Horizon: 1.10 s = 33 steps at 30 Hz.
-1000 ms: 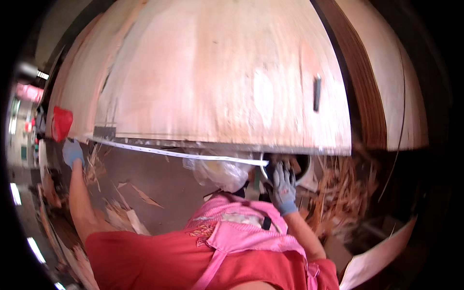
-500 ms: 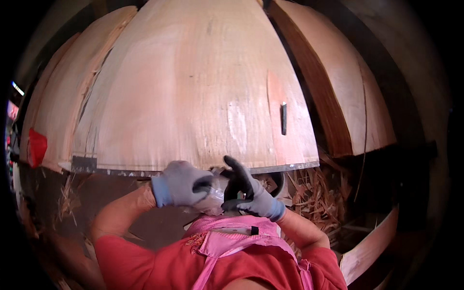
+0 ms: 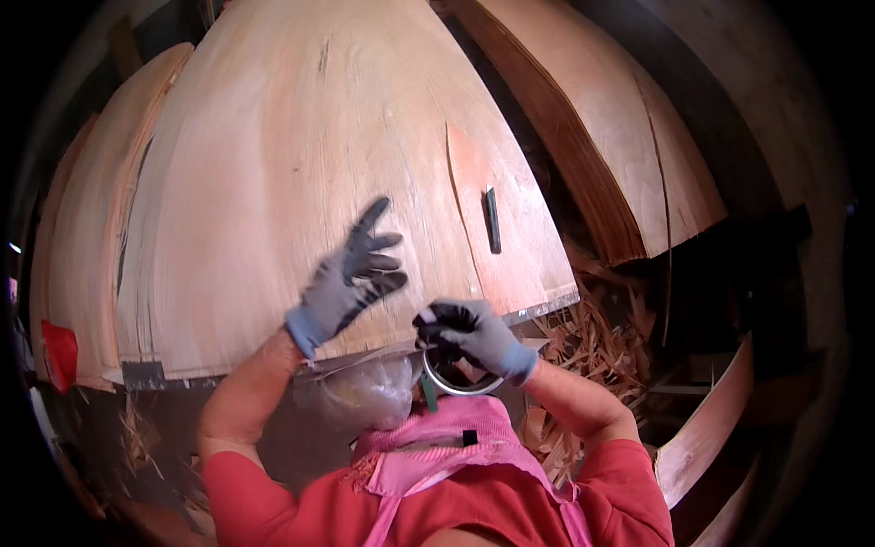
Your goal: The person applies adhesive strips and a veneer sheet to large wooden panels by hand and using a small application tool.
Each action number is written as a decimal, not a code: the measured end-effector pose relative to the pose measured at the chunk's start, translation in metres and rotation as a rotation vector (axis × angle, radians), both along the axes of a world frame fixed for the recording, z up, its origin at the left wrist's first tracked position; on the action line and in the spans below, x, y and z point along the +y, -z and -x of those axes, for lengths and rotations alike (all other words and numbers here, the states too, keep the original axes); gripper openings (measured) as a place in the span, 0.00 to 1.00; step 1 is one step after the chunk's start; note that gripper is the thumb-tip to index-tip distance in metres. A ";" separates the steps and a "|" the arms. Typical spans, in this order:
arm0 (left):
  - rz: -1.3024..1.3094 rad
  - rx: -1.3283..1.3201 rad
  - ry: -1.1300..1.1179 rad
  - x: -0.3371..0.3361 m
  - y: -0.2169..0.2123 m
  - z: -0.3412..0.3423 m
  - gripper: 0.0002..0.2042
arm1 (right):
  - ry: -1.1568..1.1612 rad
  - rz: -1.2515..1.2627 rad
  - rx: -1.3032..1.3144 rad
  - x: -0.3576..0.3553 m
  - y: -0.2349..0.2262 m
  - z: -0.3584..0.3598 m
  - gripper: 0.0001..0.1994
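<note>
Wood sheet point(image 3: 228, 210): in the middle.
Stacked sheets point(image 3: 583, 100): right of the wood sheet, across a gap.
Bar point(image 3: 493, 221): on the wood sheet's right part.
Left hand point(image 3: 335, 292): over the wood sheet, by its near edge.
Right hand point(image 3: 474, 330): above the container point(image 3: 460, 390).
Plastic bag point(image 3: 365, 394): left of the container.
Wood scraps point(image 3: 592, 356): right of the container.

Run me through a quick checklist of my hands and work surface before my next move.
1. Gloves on both hands: ok.
2. Left hand free: ok, fingers spread over the wide wood sheet, nothing visible in them.
3. Right hand free: cannot tell, its fingers are curled and hide what may be between them.
4. Sheet free of loose items: not ok, a black stick lies on its right side.
5. Surroundings free of scraps: not ok, wood scraps are heaped near the sheet's right corner.
</note>
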<state>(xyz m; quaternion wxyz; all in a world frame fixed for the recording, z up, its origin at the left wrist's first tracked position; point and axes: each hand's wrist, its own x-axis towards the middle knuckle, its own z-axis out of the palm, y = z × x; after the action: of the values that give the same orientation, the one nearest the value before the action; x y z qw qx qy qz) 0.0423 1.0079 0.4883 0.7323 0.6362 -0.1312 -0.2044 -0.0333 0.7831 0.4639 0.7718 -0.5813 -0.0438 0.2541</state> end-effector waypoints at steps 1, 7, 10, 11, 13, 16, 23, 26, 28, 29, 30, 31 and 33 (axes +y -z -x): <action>-0.061 -0.072 0.053 -0.012 0.025 -0.002 0.45 | 0.060 0.034 -0.076 -0.002 -0.003 -0.014 0.09; 0.231 0.285 0.134 -0.085 0.057 -0.035 0.27 | 0.266 0.177 -0.127 -0.046 0.011 -0.099 0.07; 0.123 0.333 0.102 -0.104 0.067 -0.069 0.24 | 0.314 0.230 -0.310 -0.065 0.030 -0.132 0.06; 0.017 0.302 0.100 -0.107 0.072 -0.078 0.23 | 0.319 0.235 -0.319 -0.071 0.033 -0.143 0.06; 0.025 0.383 0.116 -0.114 0.078 -0.094 0.22 | 0.357 0.210 -0.283 -0.081 0.046 -0.165 0.06; -0.049 0.449 0.117 -0.130 0.089 -0.117 0.21 | 0.374 0.230 -0.310 -0.093 0.061 -0.190 0.04; 0.048 0.157 0.033 -0.169 0.109 -0.161 0.23 | 0.399 -0.007 -0.245 -0.113 0.086 -0.228 0.06; 0.011 0.402 -0.010 -0.177 0.108 -0.168 0.19 | 0.407 0.100 -0.290 -0.120 0.092 -0.237 0.07; -0.067 0.464 -0.038 -0.180 0.106 -0.171 0.15 | 0.439 0.063 -0.324 -0.128 0.097 -0.247 0.07; -0.069 0.463 -0.009 -0.178 0.108 -0.173 0.13 | 0.453 0.041 -0.341 -0.131 0.100 -0.252 0.07; -0.070 0.462 0.019 -0.175 0.110 -0.175 0.12 | 0.437 0.115 -0.424 -0.136 0.102 -0.257 0.08; -0.069 0.461 0.046 -0.172 0.113 -0.178 0.11 | 0.475 0.032 -0.442 -0.136 0.102 -0.261 0.08; -0.135 0.403 -0.041 -0.165 0.117 -0.187 0.09 | 0.534 0.077 -0.366 -0.151 0.097 -0.277 0.07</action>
<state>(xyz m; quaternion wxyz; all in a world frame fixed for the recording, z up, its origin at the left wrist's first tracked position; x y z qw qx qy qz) 0.2289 0.8426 0.3709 0.7035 0.6325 0.0452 -0.3208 0.2433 0.6321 0.3670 0.7678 -0.6372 -0.0180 -0.0645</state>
